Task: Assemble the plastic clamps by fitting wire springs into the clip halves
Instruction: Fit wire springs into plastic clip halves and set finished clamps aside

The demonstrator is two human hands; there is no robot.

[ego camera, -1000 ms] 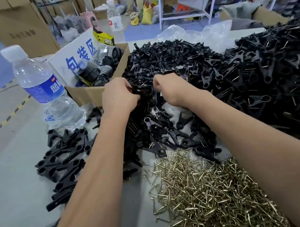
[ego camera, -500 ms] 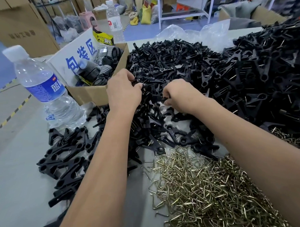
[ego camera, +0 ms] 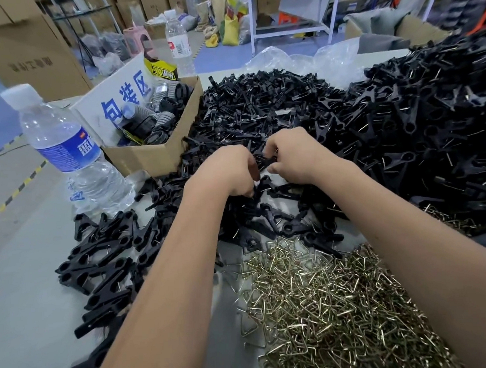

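Clip halves (ego camera: 264, 162) at frame centre are pinched between curled left hand (ego camera: 230, 172) and right hand (ego camera: 296, 154).

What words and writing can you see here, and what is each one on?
"包装区": large blue characters on the white sign propped in the open cardboard box.
"PRO TAPES", roughly: yellow and black label behind the sign; the second word is blurred.
Near water bottle: blue label with white characters, too cut off to read.
Far water bottle: label too small to read.
Big carton at back left: faint characters, too blurred to read.
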